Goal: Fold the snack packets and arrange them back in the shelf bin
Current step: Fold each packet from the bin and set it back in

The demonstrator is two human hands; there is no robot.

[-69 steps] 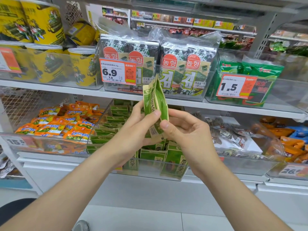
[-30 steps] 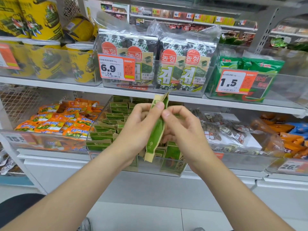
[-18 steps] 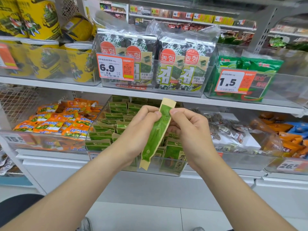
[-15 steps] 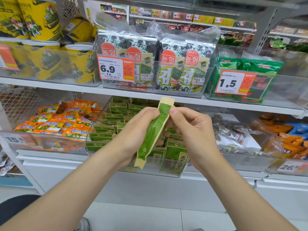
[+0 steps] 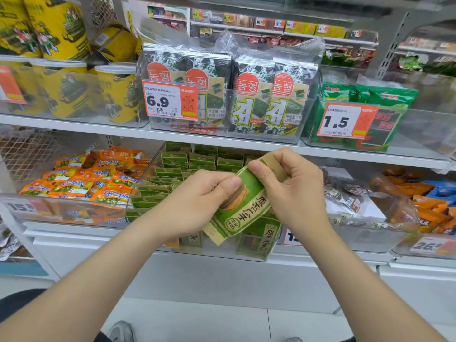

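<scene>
Left hand (image 5: 197, 203) and right hand (image 5: 294, 191) each pinch the upper part of the green snack packet (image 5: 243, 208). It hangs tilted between them, printed face outward, before the clear shelf bin (image 5: 217, 253) holding matching packets (image 5: 172, 172).

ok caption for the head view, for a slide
A person's left hand and right hand pinch a green snack packet before the clear shelf bin of matching packets.

The green packet (image 5: 243, 206) is partly covered by the left hand (image 5: 197, 201) and right hand (image 5: 293, 191). The yellow tubs (image 5: 56, 28) at ten o'clock are cut off by the edge.
</scene>
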